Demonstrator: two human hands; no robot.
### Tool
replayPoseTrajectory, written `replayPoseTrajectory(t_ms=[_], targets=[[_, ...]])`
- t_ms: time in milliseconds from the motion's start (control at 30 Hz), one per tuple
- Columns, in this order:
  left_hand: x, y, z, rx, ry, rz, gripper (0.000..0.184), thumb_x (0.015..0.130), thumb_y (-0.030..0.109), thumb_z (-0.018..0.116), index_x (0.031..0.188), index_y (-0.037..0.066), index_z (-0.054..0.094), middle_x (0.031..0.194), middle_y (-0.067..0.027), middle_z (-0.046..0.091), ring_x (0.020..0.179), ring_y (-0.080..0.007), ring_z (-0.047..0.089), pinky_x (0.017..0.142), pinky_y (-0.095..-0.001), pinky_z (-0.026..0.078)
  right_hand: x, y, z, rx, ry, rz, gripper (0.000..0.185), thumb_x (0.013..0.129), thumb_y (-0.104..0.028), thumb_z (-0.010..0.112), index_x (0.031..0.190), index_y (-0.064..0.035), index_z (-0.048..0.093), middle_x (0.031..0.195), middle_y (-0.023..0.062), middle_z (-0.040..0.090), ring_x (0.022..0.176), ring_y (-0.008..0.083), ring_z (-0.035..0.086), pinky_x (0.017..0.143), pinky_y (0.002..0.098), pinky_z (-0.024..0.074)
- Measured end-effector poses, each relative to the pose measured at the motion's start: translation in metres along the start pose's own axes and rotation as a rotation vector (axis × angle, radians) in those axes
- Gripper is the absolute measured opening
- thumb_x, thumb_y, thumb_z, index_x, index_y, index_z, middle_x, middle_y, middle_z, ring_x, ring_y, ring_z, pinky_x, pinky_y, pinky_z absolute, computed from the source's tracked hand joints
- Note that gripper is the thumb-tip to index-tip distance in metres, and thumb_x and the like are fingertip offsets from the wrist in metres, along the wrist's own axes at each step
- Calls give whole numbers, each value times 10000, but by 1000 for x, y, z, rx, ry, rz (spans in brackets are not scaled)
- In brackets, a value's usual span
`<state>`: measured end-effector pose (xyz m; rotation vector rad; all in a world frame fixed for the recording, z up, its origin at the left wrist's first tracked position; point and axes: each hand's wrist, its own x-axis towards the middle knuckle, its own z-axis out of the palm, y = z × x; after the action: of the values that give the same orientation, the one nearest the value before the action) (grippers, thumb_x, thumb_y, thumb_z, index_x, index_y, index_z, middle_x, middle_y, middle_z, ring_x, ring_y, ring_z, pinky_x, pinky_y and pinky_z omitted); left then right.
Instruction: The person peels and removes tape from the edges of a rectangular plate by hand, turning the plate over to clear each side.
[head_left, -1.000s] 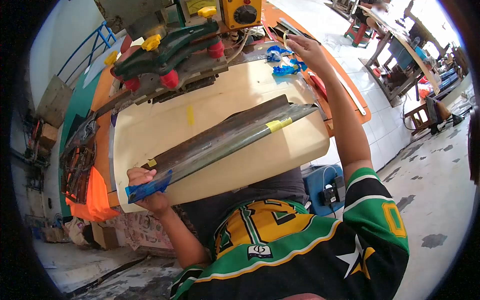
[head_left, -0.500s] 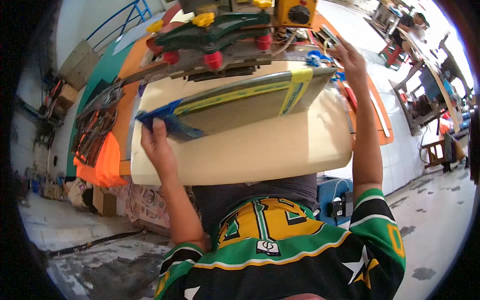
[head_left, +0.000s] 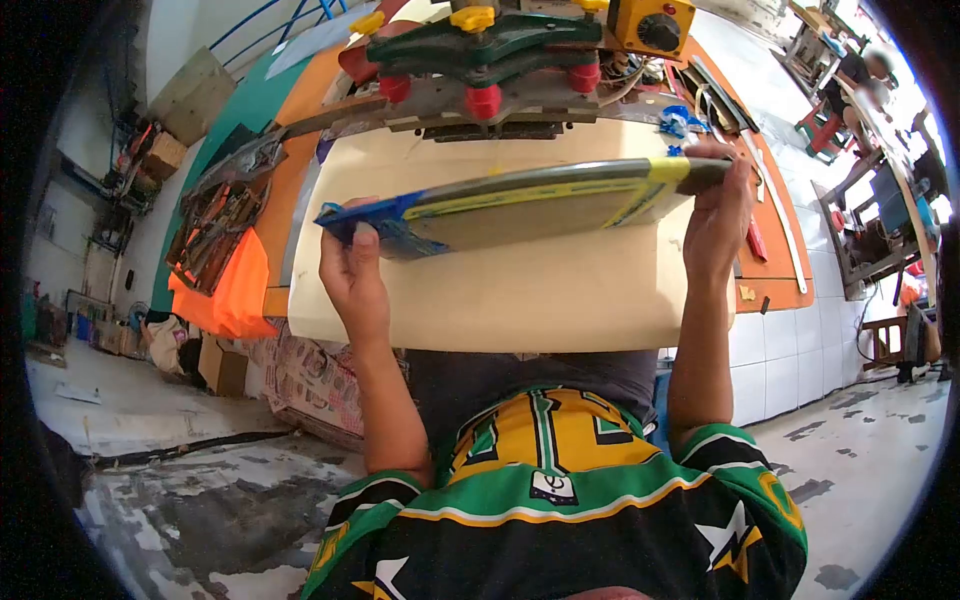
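Observation:
My left hand [head_left: 355,275] grips the blue-taped left end of a long, thin grey panel [head_left: 540,208]. The opposite end is between the thumb and fingers of my right hand [head_left: 716,215], beside a band of yellow tape. Yellow tape also runs lengthwise below the panel's upper edge. The panel is tilted with a broad face toward me, above a large cream sheet [head_left: 500,310]. Behind it is a dark green clamp frame [head_left: 485,48] with yellow knobs and red feet.
A tray of tools [head_left: 222,225] and orange cloth [head_left: 225,290] lie at the left. Crumpled blue tape [head_left: 680,121], a red tool [head_left: 755,240] and a metal ruler [head_left: 785,215] are at the right. A yellow control box [head_left: 652,27] stands behind. Another person [head_left: 860,80] sits at the far right.
The panel has turned from showing its dark, ridged side to its taped face and is now more level. My right hand has come down from the tabletop's far right and taken hold of its right end.

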<state>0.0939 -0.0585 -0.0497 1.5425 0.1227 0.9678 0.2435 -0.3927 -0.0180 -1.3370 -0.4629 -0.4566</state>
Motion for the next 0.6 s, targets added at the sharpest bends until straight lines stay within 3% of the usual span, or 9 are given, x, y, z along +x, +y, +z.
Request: replayPoseTrajectory(t_ms=[67,100,200,233,333,467,500,533,600], targets=[[-8,2,-3,98,-52,130,381,1061,289,627,1286,-18,609,1145,-13,638,993,-99,556,892,-252,445,-12,5,0,22,95,-12,551,1129,-472,335,985,-11,600,922,120,659,828,172,622,781,309,497],[-14,-2,-3,-16,-52,160,292,1048,264,637,1165,-2,663,1088,-55,690,971,-148,601,876,-274,469,-13,2,7,129,136,8,523,1121,-448,332,831,-59,529,792,91,571,718,181,558,686,302,473],[-27,-12,-20,-28,-218,355,210,1016,242,667,1046,34,686,1012,-97,727,957,-210,646,882,-307,501,-33,3,-2,280,97,-26,503,1103,-413,331,742,-88,460,700,75,492,684,197,513,674,317,449],[-33,-9,-24,83,-226,414,126,947,186,722,952,64,689,965,-108,756,948,-257,669,885,-336,519,-38,4,-4,370,142,24,429,1058,-324,352,693,-108,413,646,68,444,675,200,486,707,328,435],[-50,2,-26,277,-324,552,107,888,137,757,958,72,709,967,-85,777,931,-267,680,892,-358,519,-49,15,-11,414,167,-40,374,1024,-280,389,697,-101,413,620,79,430,649,191,490,650,326,429],[-57,10,-25,341,-439,547,146,851,137,770,990,96,760,1064,-82,793,981,-253,701,921,-372,506,-54,23,-22,453,192,-25,314,982,-241,393,708,-90,423,667,98,449,814,263,543,826,366,426],[-56,12,-24,343,-442,544,146,851,137,770,990,96,760,1064,-82,793,981,-253,701,921,-372,506,-52,24,-28,479,101,-9,324,996,-259,401,736,-78,466,845,173,617,1046,316,589,976,395,426],[-54,13,-22,388,-486,540,175,852,134,764,1024,101,767,1096,-72,790,1010,-248,702,930,-378,502,-54,26,-30,481,101,-6,324,996,-259,401,736,-78,466,845,173,617,1046,316,589,976,395,426],[-51,15,-17,435,-530,532,206,854,132,758,1057,105,775,1127,-62,786,1039,-243,703,939,-383,498,-56,21,-29,293,310,179,342,1008,-289,424,842,-36,584,1186,249,683,1264,347,562,1115,433,395]])
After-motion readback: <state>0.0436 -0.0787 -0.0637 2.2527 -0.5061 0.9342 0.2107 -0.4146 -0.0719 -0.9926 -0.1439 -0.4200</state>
